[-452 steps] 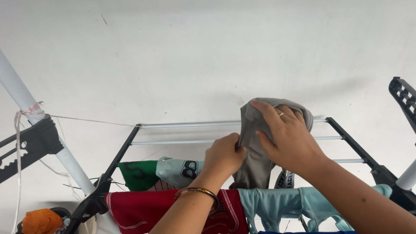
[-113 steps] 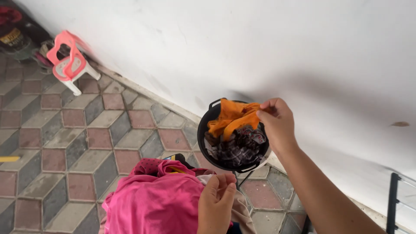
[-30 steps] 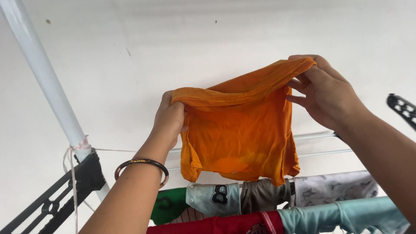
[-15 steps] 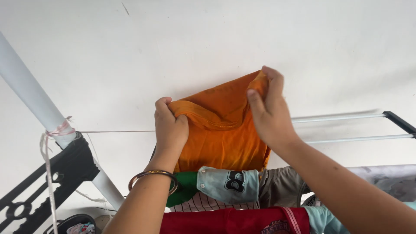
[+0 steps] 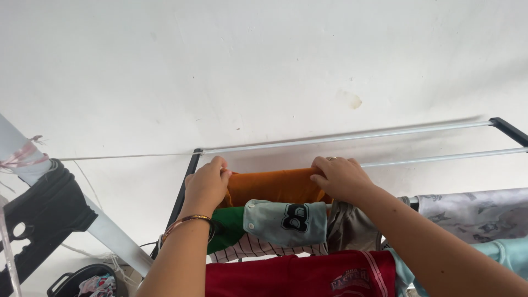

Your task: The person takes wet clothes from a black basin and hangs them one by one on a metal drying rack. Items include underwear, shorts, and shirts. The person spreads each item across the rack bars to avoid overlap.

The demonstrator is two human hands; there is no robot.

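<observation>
Draping step: left hand (image 5: 206, 184) and right hand (image 5: 341, 179), each grip closed on the orange cloth (image 5: 272, 187) over a rail near the rack's (image 5: 184, 184) left edge; next, likely release and smooth it.

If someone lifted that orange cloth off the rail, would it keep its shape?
Probably not: the orange cloth drapes and folds over the rail, so it looks floppy. It seems light, held only at its edges by the left hand and right hand.
</observation>
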